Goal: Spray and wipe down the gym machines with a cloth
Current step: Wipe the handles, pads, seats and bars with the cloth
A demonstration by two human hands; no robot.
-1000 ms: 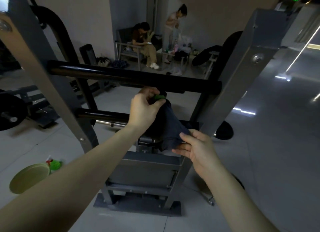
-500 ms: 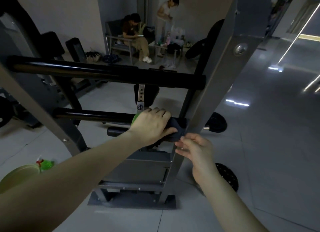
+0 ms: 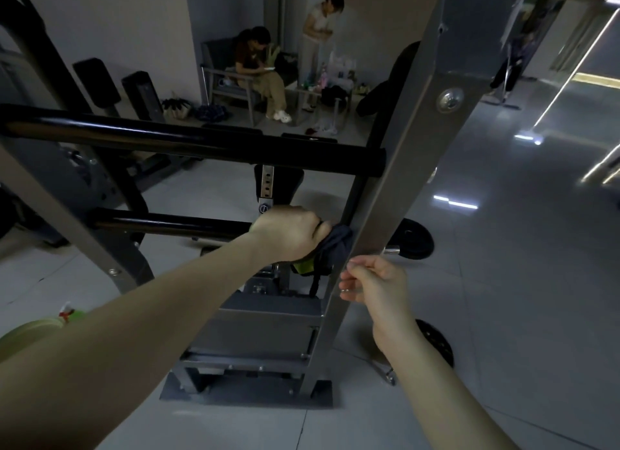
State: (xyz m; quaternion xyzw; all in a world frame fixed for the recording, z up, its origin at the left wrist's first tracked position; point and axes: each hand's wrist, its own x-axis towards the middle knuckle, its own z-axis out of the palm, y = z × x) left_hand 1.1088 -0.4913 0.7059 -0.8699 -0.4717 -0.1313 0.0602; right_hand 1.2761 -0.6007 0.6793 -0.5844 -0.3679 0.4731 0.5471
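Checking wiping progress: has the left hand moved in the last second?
Yes. The left hand dropped from just under the upper bar onto the lower bar, beside the post.

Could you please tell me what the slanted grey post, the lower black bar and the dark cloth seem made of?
Slanted grey post: probably painted steel, matte, with flat faces and a bolt head. Lower black bar: likely coated metal tube, glossy with a bright highlight. Dark cloth: soft matte fabric, bunched in folds.

L hand [image 3: 288,233] grips dark cloth [image 3: 335,245] on lower bar [image 3: 174,224]; R hand [image 3: 375,282] beside upright [image 3: 396,168].
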